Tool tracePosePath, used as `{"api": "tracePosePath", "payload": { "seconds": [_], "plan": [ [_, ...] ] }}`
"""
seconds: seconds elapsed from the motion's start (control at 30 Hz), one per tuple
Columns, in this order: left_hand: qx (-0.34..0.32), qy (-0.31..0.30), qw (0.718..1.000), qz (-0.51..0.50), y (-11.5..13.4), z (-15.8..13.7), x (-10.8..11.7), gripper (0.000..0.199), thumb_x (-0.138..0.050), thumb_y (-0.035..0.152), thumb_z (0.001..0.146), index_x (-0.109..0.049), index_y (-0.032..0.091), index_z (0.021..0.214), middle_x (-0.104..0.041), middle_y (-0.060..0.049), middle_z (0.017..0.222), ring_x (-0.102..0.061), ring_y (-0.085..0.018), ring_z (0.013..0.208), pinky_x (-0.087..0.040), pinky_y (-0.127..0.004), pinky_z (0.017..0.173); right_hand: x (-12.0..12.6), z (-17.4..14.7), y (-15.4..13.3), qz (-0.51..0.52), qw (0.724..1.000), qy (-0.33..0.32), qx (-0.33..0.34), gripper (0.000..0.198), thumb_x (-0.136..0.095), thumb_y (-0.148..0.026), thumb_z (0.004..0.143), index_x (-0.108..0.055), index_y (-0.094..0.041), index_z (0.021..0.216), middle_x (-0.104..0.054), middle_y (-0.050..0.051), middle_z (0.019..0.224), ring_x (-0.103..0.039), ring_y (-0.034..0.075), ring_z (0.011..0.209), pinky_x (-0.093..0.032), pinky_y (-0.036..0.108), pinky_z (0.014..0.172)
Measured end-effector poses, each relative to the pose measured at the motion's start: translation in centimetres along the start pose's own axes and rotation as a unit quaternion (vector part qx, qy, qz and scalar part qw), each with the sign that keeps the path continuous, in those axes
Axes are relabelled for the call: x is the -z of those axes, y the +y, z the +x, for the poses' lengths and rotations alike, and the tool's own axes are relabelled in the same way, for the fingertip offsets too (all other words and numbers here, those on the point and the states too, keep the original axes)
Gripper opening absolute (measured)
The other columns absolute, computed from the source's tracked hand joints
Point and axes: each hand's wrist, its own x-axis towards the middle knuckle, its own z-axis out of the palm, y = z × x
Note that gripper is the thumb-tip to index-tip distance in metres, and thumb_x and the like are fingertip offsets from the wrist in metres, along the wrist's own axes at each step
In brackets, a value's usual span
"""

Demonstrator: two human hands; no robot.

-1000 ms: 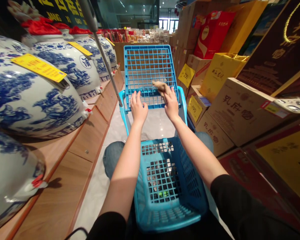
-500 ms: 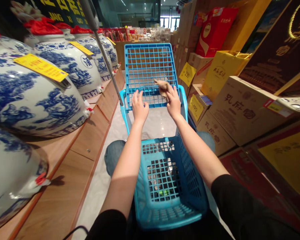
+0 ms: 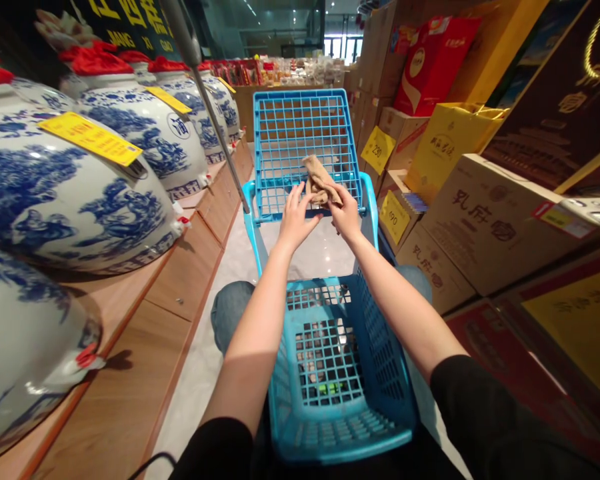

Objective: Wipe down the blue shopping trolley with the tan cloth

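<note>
A crumpled tan cloth (image 3: 320, 181) is in my right hand (image 3: 347, 215), the fingers closed on its lower right part. My left hand (image 3: 296, 220) is right beside the cloth's left edge, fingers and thumb apart; whether the fingertips touch it I cannot tell. Both hands are over the near edge of a blue plastic grid panel (image 3: 305, 127), which slopes up on the far side of a blue cart frame (image 3: 371, 207). Below my forearms sits a blue plastic basket (image 3: 340, 427) with grid openings, between my knees.
Large blue-and-white porcelain jars (image 3: 80, 193) with red cloth tops line a wooden counter (image 3: 167, 293) on the left. Stacked cartons (image 3: 505, 220), a yellow bag (image 3: 433, 150) and a red bag (image 3: 430, 67) crowd the right. A grey pole (image 3: 220, 127) slants down beside the cart.
My left hand has moved right, off the panel's left part and up to the cloth. My right hand has shifted slightly downward, and the cloth is bunched between the hands.
</note>
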Motion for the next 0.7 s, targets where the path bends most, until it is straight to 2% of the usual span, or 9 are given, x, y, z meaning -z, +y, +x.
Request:
{"api": "tracePosePath", "payload": {
  "seconds": [0.13, 0.23, 0.33, 0.43, 0.57, 0.63, 0.7],
  "plan": [
    [-0.010, 0.031, 0.999, -0.005, 0.4, 0.2, 0.1, 0.023, -0.067, 0.014, 0.094, -0.069, 0.022, 0.115, -0.058, -0.012, 0.160, -0.045, -0.030, 0.156, -0.034, -0.050, 0.133, -0.1, -0.1, -0.3, 0.005, 1.000, -0.010, -0.023, 0.045, -0.050, -0.024, 0.093, -0.074, -0.018, 0.131, -0.078, 0.010, 0.133, -0.070, 0.028, 0.124, -0.056, 0.041, 0.110],
    [0.007, 0.058, 0.998, -0.008, 0.5, 0.2, 0.4, 0.018, -0.061, 0.010, 0.093, -0.069, 0.022, 0.104, -0.074, -0.010, 0.133, -0.063, -0.029, 0.134, -0.048, -0.046, 0.121, 0.0, -0.2, -0.6, -0.043, 0.998, 0.011, -0.034, 0.046, -0.053, -0.019, 0.091, -0.077, -0.021, 0.130, -0.078, 0.010, 0.127, -0.068, 0.029, 0.123, -0.053, 0.044, 0.114],
    [0.036, 0.068, 0.997, -0.011, 0.7, 0.1, 0.4, 0.019, -0.059, 0.009, 0.094, -0.070, 0.022, 0.102, -0.077, -0.009, 0.108, -0.070, -0.028, 0.112, -0.055, -0.041, 0.104, 0.1, -0.2, -0.7, -0.064, 0.995, 0.055, -0.055, 0.049, -0.052, -0.010, 0.086, -0.080, -0.021, 0.125, -0.075, 0.010, 0.108, -0.069, 0.027, 0.108, -0.056, 0.043, 0.107],
    [0.036, 0.069, 0.997, -0.028, 0.8, 0.0, 0.4, 0.023, -0.058, 0.010, 0.096, -0.072, 0.022, 0.110, -0.077, -0.009, 0.112, -0.071, -0.027, 0.109, -0.055, -0.037, 0.096, 0.4, -0.2, -0.5, -0.057, 0.993, 0.092, -0.044, 0.051, -0.048, -0.003, 0.081, -0.081, -0.022, 0.115, -0.068, 0.009, 0.106, -0.068, 0.025, 0.108, -0.057, 0.041, 0.106],
    [0.059, 0.103, 0.992, -0.050, 0.1, 0.1, 0.6, 0.034, -0.052, 0.006, 0.097, -0.073, 0.022, 0.118, -0.077, -0.008, 0.118, -0.073, -0.023, 0.103, -0.055, -0.032, 0.091, 1.0, -0.1, -0.2, -0.082, 0.985, 0.146, -0.026, 0.049, -0.044, 0.000, 0.081, -0.078, -0.021, 0.111, -0.062, 0.012, 0.128, -0.062, 0.025, 0.125, -0.052, 0.046, 0.116],
    [0.087, 0.124, 0.987, -0.053, -0.5, 0.2, 0.9, 0.035, -0.049, 0.003, 0.096, -0.075, 0.019, 0.114, -0.077, -0.009, 0.115, -0.073, -0.023, 0.101, -0.055, -0.032, 0.090, 1.0, -0.2, -0.4, -0.107, 0.986, 0.122, -0.029, 0.043, -0.045, -0.002, 0.083, -0.076, -0.020, 0.105, -0.061, 0.013, 0.132, -0.061, 0.026, 0.127, -0.052, 0.047, 0.115],
    [0.100, 0.139, 0.984, -0.050, -1.1, 0.3, 1.2, 0.035, -0.048, 0.002, 0.096, -0.076, 0.019, 0.108, -0.078, -0.010, 0.112, -0.073, -0.024, 0.103, -0.054, -0.032, 0.093, 0.3, -0.5, -1.1, -0.150, 0.987, 0.061, -0.017, 0.032, -0.048, -0.005, 0.085, -0.075, -0.020, 0.095, -0.064, 0.014, 0.128, -0.062, 0.028, 0.121, -0.053, 0.047, 0.110]
  ]
}}
